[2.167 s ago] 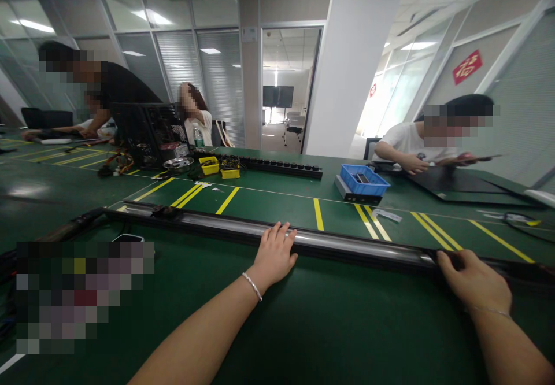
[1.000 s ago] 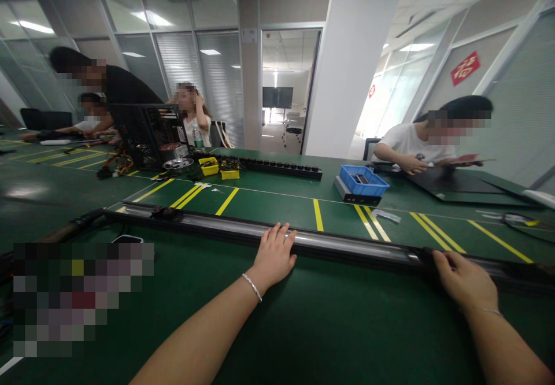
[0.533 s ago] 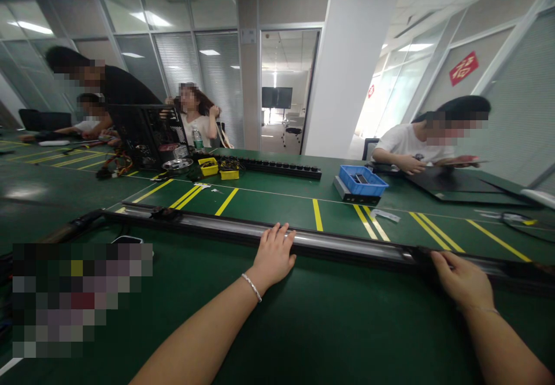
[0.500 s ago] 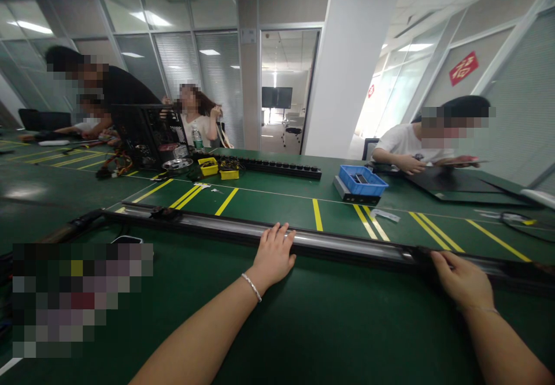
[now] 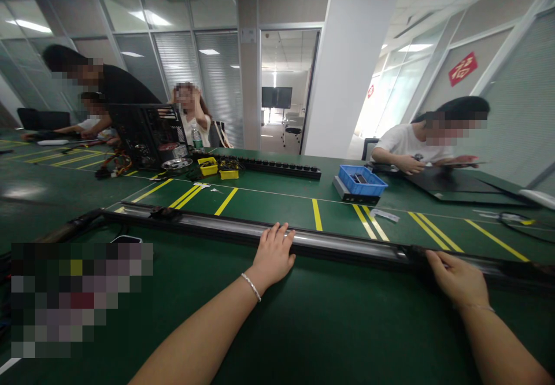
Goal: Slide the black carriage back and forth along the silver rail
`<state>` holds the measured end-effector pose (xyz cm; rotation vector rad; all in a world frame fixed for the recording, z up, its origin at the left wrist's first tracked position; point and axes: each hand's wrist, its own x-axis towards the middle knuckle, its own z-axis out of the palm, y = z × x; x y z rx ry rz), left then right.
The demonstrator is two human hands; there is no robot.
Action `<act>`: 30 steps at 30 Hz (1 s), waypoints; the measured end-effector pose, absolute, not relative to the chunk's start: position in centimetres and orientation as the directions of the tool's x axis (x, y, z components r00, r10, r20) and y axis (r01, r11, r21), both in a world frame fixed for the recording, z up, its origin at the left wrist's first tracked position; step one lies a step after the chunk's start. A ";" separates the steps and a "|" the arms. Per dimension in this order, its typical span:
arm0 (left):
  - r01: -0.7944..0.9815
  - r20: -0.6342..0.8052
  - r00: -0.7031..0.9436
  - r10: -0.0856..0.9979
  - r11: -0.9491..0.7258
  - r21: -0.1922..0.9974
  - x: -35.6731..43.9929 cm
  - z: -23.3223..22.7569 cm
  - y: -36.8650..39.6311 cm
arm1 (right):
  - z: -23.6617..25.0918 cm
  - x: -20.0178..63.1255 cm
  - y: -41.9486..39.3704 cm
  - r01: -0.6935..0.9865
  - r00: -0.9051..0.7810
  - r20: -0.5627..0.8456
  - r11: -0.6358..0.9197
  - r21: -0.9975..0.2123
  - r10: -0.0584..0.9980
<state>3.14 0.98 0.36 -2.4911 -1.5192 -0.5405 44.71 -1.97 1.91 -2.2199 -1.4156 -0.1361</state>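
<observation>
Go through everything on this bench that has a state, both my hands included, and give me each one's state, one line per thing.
left hand: flat, fingers resting on the long rail
right hand: fingers on the black slider
long rail: lying flat across the green table
black slider: seated on the rail
blue bin: upright, open-topped
yellow bins: upright, holding small parts

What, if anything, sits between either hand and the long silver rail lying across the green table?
Nothing visible does. The left hand rests flat, fingers over the long silver rail near its middle. The right hand touches a black piece fitted on the rail further right. Green table around both hands shows no obstruction.
</observation>
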 end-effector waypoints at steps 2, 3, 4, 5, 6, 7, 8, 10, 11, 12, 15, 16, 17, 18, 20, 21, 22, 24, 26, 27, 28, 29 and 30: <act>0.885 0.392 0.413 0.822 -0.463 0.040 3.1 0.4 1.0 | 1.9 44.7 -1.9 0.872 0.451 0.326 -0.333 -0.358 0.831; 0.885 0.393 0.412 0.822 -0.463 0.039 3.1 0.3 1.0 | 1.8 44.7 -1.8 0.875 0.444 0.317 -0.329 -0.355 0.838; 0.885 0.394 0.413 0.821 -0.464 0.038 3.1 0.3 0.9 | 1.8 44.7 -1.8 0.880 0.433 0.308 -0.323 -0.347 0.847; 0.885 0.396 0.414 0.820 -0.464 0.037 3.1 0.3 0.9 | 1.8 44.6 -1.7 0.887 0.419 0.303 -0.315 -0.338 0.856; 0.884 0.397 0.414 0.819 -0.465 0.036 3.1 0.3 0.9 | 1.8 44.6 -1.7 0.894 0.404 0.299 -0.303 -0.329 0.865; 0.884 0.399 0.416 0.818 -0.467 0.035 3.1 0.3 0.9 | 1.8 44.5 -1.7 0.901 0.389 0.299 -0.291 -0.323 0.872; 0.883 0.399 0.416 0.817 -0.467 0.035 3.1 0.3 0.9 | 1.7 44.5 -1.7 0.906 0.375 0.301 -0.278 -0.321 0.877; 0.884 0.399 0.416 0.817 -0.466 0.035 3.1 0.3 0.9 | 1.7 44.5 -1.8 0.908 0.360 0.302 -0.258 -0.329 0.883; 0.884 0.398 0.415 0.818 -0.466 0.035 3.1 0.3 0.9 | 1.8 44.5 -1.8 0.907 0.361 0.300 -0.257 -0.335 0.883; 0.884 0.398 0.416 0.818 -0.466 0.035 3.1 0.3 1.0 | 1.8 44.5 -1.8 0.904 0.364 0.298 -0.259 -0.339 0.882; 0.883 0.398 0.417 0.817 -0.469 0.037 3.1 0.3 1.0 | 1.9 44.6 -1.9 0.897 0.378 0.295 -0.270 -0.349 0.877; 0.882 0.396 0.418 0.818 -0.469 0.037 3.1 0.3 1.0 | 1.9 44.5 -1.9 0.898 0.375 0.297 -0.265 -0.350 0.878; 0.882 0.394 0.419 0.818 -0.469 0.038 3.1 0.3 1.0 | 2.0 44.5 -1.9 0.902 0.365 0.301 -0.255 -0.348 0.881; 0.882 0.391 0.419 0.819 -0.470 0.038 3.1 0.4 1.0 | 2.0 44.5 -1.9 0.908 0.350 0.306 -0.241 -0.341 0.885; 0.881 0.391 0.421 0.819 -0.472 0.040 3.1 0.4 0.9 | 2.1 44.4 -2.0 0.924 0.312 0.318 -0.207 -0.323 0.895; 0.880 0.392 0.421 0.818 -0.472 0.041 3.1 0.4 0.9 | 2.1 44.3 -2.1 0.930 0.292 0.324 -0.189 -0.315 0.900; 0.880 0.394 0.421 0.817 -0.473 0.041 3.1 0.4 0.9 | 2.1 44.2 -2.1 0.934 0.279 0.331 -0.175 -0.311 0.901; 0.881 0.395 0.420 0.817 -0.472 0.040 3.1 0.4 0.9 | 2.2 44.1 -2.2 0.935 0.270 0.340 -0.160 -0.318 0.901; 0.881 0.395 0.420 0.817 -0.471 0.039 3.1 0.3 1.0 | 2.3 44.0 -2.2 0.931 0.271 0.344 -0.155 -0.329 0.899; 0.881 0.395 0.419 0.817 -0.471 0.039 3.1 0.3 1.0 | 2.3 44.0 -2.2 0.931 0.269 0.345 -0.150 -0.334 0.899; 0.881 0.397 0.419 0.817 -0.471 0.040 3.1 0.2 1.0 | 2.3 44.0 -2.1 0.931 0.263 0.348 -0.142 -0.336 0.900; 0.881 0.398 0.418 0.817 -0.470 0.040 3.1 0.2 1.0 | 2.3 43.9 -2.1 0.933 0.251 0.350 -0.129 -0.335 0.903; 0.882 0.398 0.416 0.817 -0.469 0.041 3.1 0.2 1.0 | 2.3 43.9 -2.0 0.935 0.238 0.354 -0.116 -0.334 0.905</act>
